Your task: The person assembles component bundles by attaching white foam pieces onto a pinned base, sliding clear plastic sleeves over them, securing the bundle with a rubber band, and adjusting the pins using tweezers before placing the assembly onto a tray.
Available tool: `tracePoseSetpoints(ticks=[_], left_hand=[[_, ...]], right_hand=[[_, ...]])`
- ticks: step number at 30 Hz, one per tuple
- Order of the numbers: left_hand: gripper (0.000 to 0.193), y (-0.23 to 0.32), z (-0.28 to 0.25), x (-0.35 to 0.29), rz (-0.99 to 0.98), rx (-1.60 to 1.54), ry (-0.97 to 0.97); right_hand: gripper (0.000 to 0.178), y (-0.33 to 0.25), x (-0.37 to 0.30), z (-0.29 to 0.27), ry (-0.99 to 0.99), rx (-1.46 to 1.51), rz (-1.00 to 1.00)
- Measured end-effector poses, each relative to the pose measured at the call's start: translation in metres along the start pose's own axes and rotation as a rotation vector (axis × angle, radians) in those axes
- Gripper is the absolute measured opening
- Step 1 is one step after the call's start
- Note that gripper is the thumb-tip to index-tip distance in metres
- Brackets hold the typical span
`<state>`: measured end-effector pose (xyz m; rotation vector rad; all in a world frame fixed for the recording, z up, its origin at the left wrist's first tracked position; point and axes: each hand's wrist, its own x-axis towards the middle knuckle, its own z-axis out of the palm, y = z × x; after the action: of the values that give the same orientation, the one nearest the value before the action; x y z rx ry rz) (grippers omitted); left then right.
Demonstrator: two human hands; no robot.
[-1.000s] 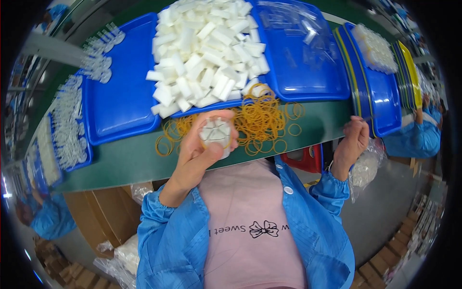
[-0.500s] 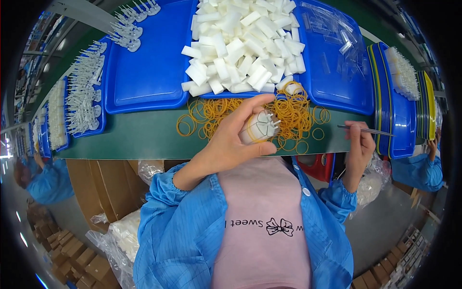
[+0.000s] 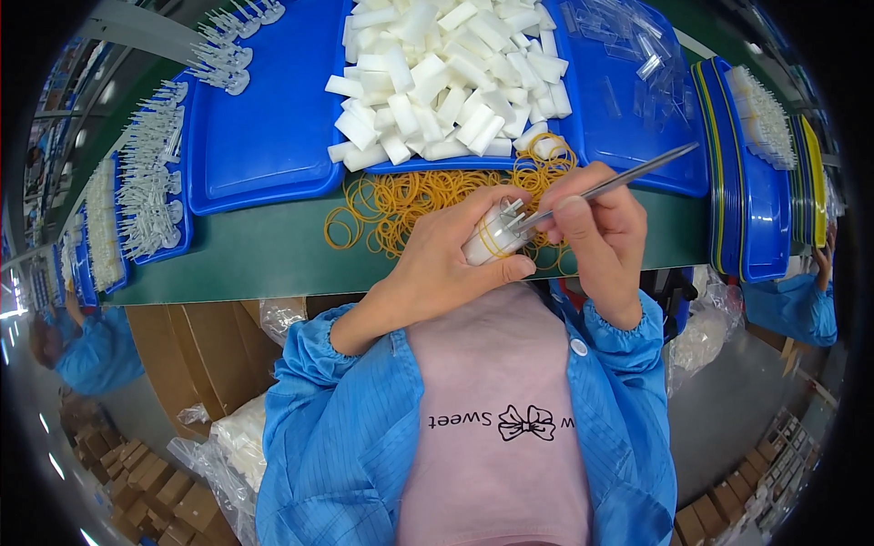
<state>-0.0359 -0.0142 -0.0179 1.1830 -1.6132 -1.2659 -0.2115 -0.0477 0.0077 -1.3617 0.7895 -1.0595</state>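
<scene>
My left hand is closed around a short white cylinder with a yellow rubber band round it. Thin white prongs stick out of the cylinder's end toward the right. Between the fingers of my right hand is a pair of metal tweezers. Their tip is at the pronged end of the cylinder; whether it touches a prong I cannot tell. Behind both hands, loose yellow rubber bands lie heaped on the green table.
White foam blocks fill the middle blue tray. Clear plastic pieces lie in the right blue tray. White pronged parts stand at the left beside another blue tray. Stacked trays are at the right. Other people work at both sides.
My right hand has moved left with the tweezers, bringing their tip to the cylinder's pronged end. The cylinder has turned a little in my left hand.
</scene>
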Motion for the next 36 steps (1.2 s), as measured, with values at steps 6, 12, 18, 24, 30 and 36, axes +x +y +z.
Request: tracePoseSetpoints(ticks=[6, 12, 18, 24, 30, 36], left_hand=[[0.056, 0.001, 0.001, -0.001, -0.044, 0.000, -0.009], [0.056, 0.000, 0.002, 0.000, -0.038, 0.036, 0.012], [0.055, -0.003, 0.003, -0.002, -0.075, -0.082, 0.038], [0.056, 0.002, -0.001, -0.006, -0.178, -0.157, -0.083], [0.058, 0.009, 0.001, -0.006, -0.208, -0.354, -0.139], [0.057, 0.008, 0.000, -0.003, -0.248, -0.234, -0.116]], right_hand=[[0.011, -0.001, 0.003, -0.001, -0.016, 0.052, 0.074], [0.012, 0.009, 0.008, -0.002, -0.060, 0.084, 0.103], [0.012, 0.025, 0.009, -0.002, -0.003, -0.245, -0.141], [0.013, 0.021, 0.007, 0.000, -0.018, -0.432, -0.377], [0.018, 0.015, 0.009, -0.010, -0.161, 0.147, 0.041], [0.014, 0.019, 0.009, -0.008, -0.100, -0.197, -0.159]])
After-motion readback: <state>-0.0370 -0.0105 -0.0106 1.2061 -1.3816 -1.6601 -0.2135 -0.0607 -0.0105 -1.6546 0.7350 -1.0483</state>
